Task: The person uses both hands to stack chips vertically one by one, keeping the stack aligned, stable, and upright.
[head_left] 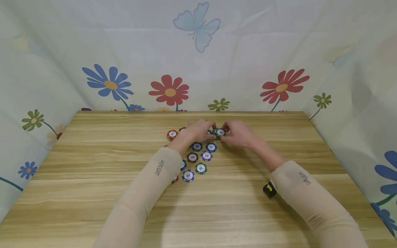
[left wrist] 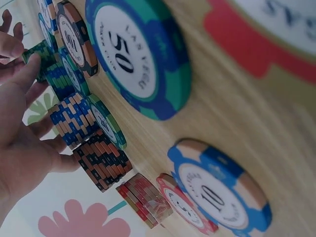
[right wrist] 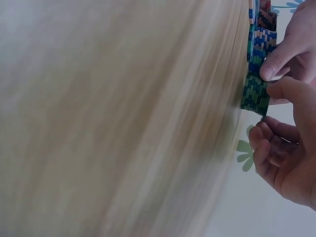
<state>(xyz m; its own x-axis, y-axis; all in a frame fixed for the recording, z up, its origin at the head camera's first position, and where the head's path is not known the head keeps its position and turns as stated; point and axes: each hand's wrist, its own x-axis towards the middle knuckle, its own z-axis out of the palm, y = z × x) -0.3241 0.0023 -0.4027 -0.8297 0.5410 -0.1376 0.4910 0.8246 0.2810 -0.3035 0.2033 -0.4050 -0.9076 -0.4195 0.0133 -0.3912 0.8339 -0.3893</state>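
Observation:
A stack of green poker chips (head_left: 219, 132) stands between the two hands near the back of the table. My left hand (head_left: 198, 130) reaches over the other chips, its thumb and index fingertip pinching the stack's left side. From the right, my right hand (head_left: 240, 134) grips the same stack between thumb and fingers. The right wrist view has the green stack (right wrist: 255, 94) with fingertips of both hands at its top edge. Beside it, in the left wrist view, a row runs on with a green-and-blue stack (left wrist: 60, 80), a blue stack (left wrist: 74, 120), a black stack (left wrist: 102, 162) and a red stack (left wrist: 140, 197).
Several loose chips lie in front of the row, among them a 50 chip (head_left: 196, 146), a 100 chip (head_left: 192, 157), a 20 chip (head_left: 201, 168) and a 10 chip (head_left: 188, 175). A small black object (head_left: 269, 190) with a yellow mark sits beside the right sleeve. Flowered cloth walls (head_left: 198, 69) border the table.

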